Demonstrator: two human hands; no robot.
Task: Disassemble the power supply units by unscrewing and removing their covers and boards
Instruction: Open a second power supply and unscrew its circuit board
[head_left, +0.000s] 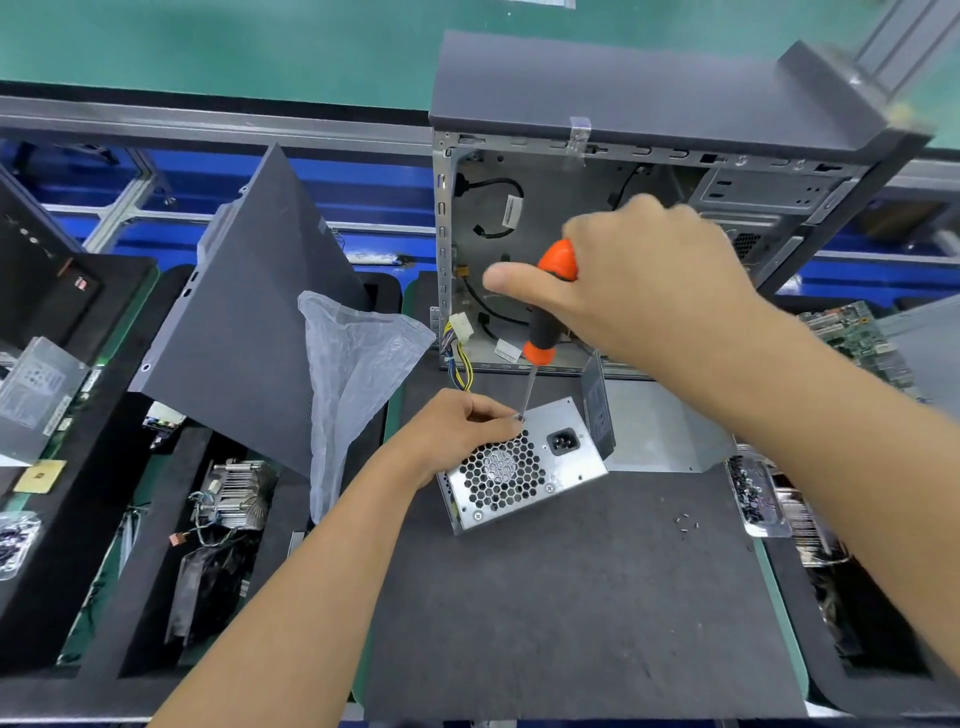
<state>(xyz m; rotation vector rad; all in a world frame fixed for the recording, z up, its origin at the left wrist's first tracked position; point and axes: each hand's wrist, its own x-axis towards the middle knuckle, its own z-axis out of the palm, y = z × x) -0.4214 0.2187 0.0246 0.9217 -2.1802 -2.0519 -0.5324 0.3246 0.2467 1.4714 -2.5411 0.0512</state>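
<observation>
Gripping screwdriver (545, 317) upright, right hand (639, 280), left hand (457, 431) fingers curled on power supply (524, 467)

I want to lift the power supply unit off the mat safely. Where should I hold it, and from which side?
Judging by its pose, grip the power supply unit across its plain sheet-metal side walls, coming from above. The fan-grille face points up and the wires leave at the far end, so keep fingers off both. The left hand already steadies its far-left edge that way.
</observation>
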